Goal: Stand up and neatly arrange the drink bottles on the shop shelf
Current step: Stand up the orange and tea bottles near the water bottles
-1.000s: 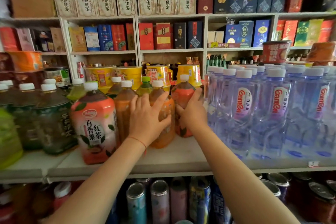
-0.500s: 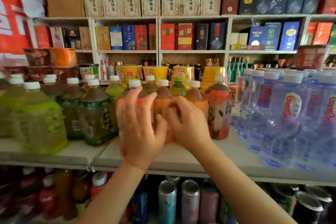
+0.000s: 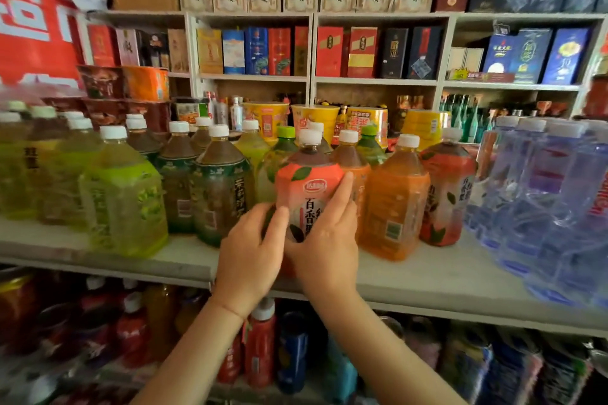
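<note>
Gripping the pink tea bottle (image 3: 307,187) between them: left hand (image 3: 248,260), right hand (image 3: 325,253), on the shelf (image 3: 427,276).

My fingers (image 3: 342,194) feel the pink-labelled clear plastic tea bottle (image 3: 307,194), glossy and smooth; the pale grey shelf board (image 3: 421,276) looks matt.

Pink-labelled tea bottle (image 3: 307,189), white cap, stands upright at the front edge of the shop shelf (image 3: 427,276). Orange bottle (image 3: 393,204) just beside it, dark green bottle (image 3: 220,194) on the other side, both upright.
</note>
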